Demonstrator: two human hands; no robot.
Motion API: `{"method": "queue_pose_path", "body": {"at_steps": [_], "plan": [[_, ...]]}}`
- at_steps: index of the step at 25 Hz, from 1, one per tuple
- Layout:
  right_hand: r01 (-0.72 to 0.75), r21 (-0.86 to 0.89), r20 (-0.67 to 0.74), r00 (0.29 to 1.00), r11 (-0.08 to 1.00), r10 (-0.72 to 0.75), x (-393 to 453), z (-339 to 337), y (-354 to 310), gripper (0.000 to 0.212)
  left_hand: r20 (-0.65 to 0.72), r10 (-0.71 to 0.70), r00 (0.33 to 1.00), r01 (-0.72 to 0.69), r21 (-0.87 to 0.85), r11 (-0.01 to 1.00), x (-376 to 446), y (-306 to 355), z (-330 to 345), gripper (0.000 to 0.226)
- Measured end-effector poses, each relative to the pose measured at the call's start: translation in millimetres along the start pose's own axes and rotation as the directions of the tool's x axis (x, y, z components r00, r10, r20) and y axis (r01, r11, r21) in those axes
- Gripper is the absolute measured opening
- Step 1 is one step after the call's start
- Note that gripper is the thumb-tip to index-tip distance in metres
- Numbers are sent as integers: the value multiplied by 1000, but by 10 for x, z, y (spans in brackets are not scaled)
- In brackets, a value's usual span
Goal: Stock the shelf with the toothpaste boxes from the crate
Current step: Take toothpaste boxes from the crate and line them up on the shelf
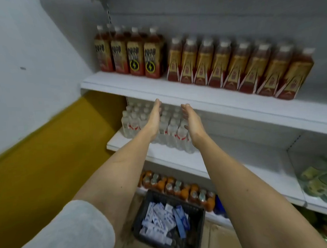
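A black crate (199,228) stands on the floor at the foot of the shelving, holding several white and blue toothpaste boxes (160,221) in a loose heap. Both my arms stretch forward above it. My left hand (154,118) and my right hand (192,120) are held flat with straight fingers, palms facing each other, a small gap between them. They hover in front of the clear water bottles (170,131) on the middle shelf (227,164), just below the edge of the upper shelf (214,94). Neither hand holds anything.
Brown drink bottles (231,63) line the upper shelf. Orange bottles (177,189) fill the bottom shelf behind the crate. Green packets (321,182) lie in the right bay. A white and yellow wall (36,130) stands at left. The middle shelf is bare right of the water bottles.
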State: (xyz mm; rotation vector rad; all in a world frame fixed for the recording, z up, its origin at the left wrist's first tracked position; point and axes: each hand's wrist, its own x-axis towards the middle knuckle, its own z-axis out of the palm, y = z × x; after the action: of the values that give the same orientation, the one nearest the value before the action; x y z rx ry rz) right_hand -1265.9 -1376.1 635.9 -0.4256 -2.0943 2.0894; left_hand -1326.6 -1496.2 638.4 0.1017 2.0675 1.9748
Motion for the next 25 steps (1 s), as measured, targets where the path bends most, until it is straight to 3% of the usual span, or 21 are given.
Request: {"method": "queue_pose_path", "body": {"at_steps": [10, 15, 17, 21, 25], "plan": [[-292, 42, 13, 956, 956, 292, -134, -126, 1463, 58, 27, -294, 955, 290, 97, 952, -199, -1474, 169, 64], [-462, 128, -17, 884, 877, 468, -341, -244, 2473, 54, 49, -430, 902, 430, 3, 903, -221, -2499, 283, 66], [-548, 183, -24, 827, 816, 561, -458, -306, 3006, 50, 38, -524, 851, 523, 32, 852, -292, -3044, 400, 66], [-695, 206, -8, 702, 689, 712, -582, -437, 4225, 59, 10, -741, 671, 736, 109, 668, -290, -4193, 645, 62], [-742, 187, -5, 654, 644, 756, -342, -585, 5320, 58, 18, -802, 597, 799, 80, 597, -37, -5148, 923, 55]]}}
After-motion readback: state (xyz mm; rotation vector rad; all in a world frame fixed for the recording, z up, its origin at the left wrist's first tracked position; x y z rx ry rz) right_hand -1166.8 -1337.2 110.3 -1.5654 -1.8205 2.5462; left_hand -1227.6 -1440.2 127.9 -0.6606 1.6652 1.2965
